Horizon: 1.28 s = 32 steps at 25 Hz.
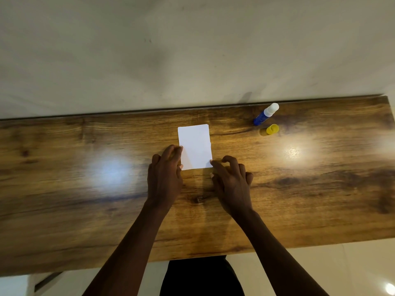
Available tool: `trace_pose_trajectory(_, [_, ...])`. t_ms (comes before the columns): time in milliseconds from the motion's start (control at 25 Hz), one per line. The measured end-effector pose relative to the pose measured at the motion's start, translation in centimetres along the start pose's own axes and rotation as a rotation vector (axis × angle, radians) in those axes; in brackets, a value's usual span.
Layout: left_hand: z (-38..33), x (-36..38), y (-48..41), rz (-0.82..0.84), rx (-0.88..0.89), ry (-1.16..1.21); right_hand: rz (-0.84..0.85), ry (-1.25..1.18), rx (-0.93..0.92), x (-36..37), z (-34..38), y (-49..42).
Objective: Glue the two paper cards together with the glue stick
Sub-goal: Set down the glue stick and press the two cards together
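a wooden table with dark grain fills the middle of the view, and a pale floor shows past its near edge. nearest the camera, dark clothing sits against that edge, and two bare forearms reach forward over the wood. the left hand lies with its fingers bent against the left edge of a white card, the thumb tip at the card's near left corner; whether it pinches the edge or only leans on it cannot be told. the right hand grasps nothing: its forefinger stretches out to touch the card's near right corner, while the other fingers are loosely bent above the wood. the card lies flat at the middle of the table, long side running away from the person; a thin second edge shows at its far right corner. two patches of glare shine on the wood, one to each side of the hands. farther off to the right, a yellow cap lies on its side, and just beyond it stands a blue glue stick with a white top, close to the table's far edge. behind it rises a pale wall.
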<state>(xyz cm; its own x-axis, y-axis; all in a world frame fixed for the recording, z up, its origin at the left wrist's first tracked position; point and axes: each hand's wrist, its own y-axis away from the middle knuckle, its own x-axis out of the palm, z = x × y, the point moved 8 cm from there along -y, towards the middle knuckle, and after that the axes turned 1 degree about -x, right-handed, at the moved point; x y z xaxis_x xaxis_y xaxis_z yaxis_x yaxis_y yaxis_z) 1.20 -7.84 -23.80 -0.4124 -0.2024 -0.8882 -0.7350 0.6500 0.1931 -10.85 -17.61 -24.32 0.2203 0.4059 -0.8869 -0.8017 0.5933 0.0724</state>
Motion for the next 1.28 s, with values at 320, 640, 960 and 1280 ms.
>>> trace_pose_trajectory(320, [0.0,-0.2,0.3,0.008,-0.013,0.040,-0.153,-0.194,0.172,-2.8,-4.1,-0.9])
trace_pose_trajectory(640, [-2.4,1.1,0.3,0.032,0.017,0.048,-0.032,-0.166,0.054,-1.8,-3.6,-0.9])
trace_pose_trajectory(960, [-3.0,2.0,0.2,0.073,0.022,-0.046,-0.109,0.032,-0.054,-1.9,-1.1,-0.9])
trace_pose_trajectory(1280, [-3.0,2.0,-0.1,0.094,-0.010,-0.031,-0.188,-0.214,-0.001,-3.5,-4.1,-1.2])
